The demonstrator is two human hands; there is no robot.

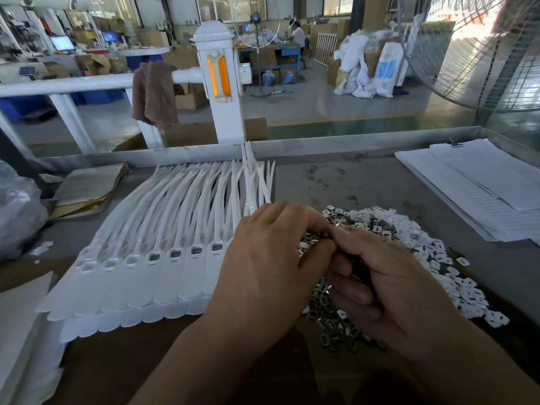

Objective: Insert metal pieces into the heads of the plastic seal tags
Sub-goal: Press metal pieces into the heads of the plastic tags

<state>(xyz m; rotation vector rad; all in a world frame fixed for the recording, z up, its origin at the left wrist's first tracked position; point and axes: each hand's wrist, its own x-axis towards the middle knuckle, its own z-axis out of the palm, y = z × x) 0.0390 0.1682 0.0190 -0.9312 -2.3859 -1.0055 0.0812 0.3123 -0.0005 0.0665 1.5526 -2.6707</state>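
— Steel worktop, with white seal tags fanned just left of the left grip. Several heads look filled.

— No bin. The metal pieces lie heaped under both grips. The right grip cups several and the left pinches one. They look light and slippery, so hold them by the edges.

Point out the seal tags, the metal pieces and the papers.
seal tags [172, 276]: head view, flat body of one tag.
metal pieces [333, 323]: head view, near part of the pile.
papers [482, 182]: head view, top sheet.
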